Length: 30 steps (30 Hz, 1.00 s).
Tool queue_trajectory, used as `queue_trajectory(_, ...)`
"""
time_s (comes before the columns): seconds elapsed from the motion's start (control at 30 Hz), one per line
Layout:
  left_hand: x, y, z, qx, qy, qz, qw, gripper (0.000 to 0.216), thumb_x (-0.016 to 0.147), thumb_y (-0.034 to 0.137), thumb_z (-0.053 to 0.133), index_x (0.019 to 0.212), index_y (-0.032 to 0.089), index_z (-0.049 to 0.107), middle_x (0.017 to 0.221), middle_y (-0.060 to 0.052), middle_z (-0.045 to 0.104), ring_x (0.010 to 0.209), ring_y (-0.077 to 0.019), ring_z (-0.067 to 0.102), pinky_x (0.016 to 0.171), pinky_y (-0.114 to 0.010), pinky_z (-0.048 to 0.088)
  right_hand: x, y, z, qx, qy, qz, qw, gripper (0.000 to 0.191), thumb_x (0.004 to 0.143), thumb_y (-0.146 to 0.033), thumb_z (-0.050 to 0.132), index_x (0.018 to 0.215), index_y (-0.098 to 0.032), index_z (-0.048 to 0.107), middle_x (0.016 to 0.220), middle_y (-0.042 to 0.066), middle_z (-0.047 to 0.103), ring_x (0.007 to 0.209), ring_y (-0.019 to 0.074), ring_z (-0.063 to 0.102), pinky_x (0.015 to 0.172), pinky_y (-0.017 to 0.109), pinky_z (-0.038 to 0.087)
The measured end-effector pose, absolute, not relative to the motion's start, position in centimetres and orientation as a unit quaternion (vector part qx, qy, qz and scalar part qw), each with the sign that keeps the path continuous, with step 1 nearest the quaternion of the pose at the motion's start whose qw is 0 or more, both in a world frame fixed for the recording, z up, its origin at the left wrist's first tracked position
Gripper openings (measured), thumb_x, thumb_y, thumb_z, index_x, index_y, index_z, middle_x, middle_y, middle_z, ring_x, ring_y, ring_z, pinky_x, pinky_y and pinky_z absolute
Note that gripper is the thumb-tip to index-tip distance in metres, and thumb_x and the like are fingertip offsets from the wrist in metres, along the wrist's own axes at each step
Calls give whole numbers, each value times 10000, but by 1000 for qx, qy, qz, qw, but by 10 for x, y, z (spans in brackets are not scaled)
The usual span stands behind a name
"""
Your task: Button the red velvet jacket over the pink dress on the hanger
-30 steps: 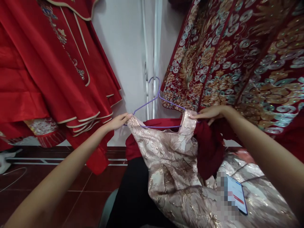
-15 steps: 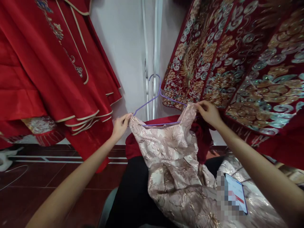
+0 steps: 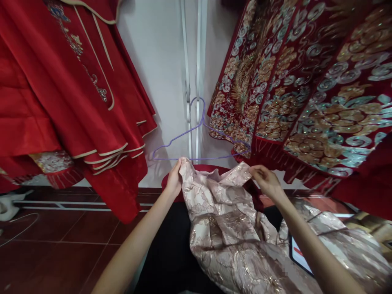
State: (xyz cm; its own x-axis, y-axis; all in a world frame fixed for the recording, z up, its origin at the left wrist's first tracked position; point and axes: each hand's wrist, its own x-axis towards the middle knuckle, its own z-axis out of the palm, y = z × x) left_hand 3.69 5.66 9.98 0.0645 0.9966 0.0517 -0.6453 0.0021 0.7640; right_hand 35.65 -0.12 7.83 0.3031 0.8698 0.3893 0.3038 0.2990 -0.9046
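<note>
Both forearms reach forward and angle toward each other. The left hand (image 3: 174, 179) grips one shoulder of the pink dress (image 3: 223, 212) with closed fingers, and the right hand (image 3: 267, 180) pinches the other shoulder. The dress drapes down over the lap, just below a purple hanger (image 3: 202, 158).

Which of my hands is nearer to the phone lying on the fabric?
Right. The right hand holds the pink dress just beyond the phone; the left hand holds the dress farther off, to the phone's left.

Open room lies between the red robes (image 3: 61, 102) and embroidered gown (image 3: 306, 81), crossed only by the purple hanger (image 3: 214, 157).
</note>
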Motion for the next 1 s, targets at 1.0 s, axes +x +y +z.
queue_trajectory(1.0,32,58,119,252,215,582,742,318,863,428,544,826,137,665,838,-84,717,790,-206,682,814,-346,533,339,15,69,-566,-187,77,799,319,840,-507,429,1014,-245,478,1086,72,562,1063,235,540,990,440,377)
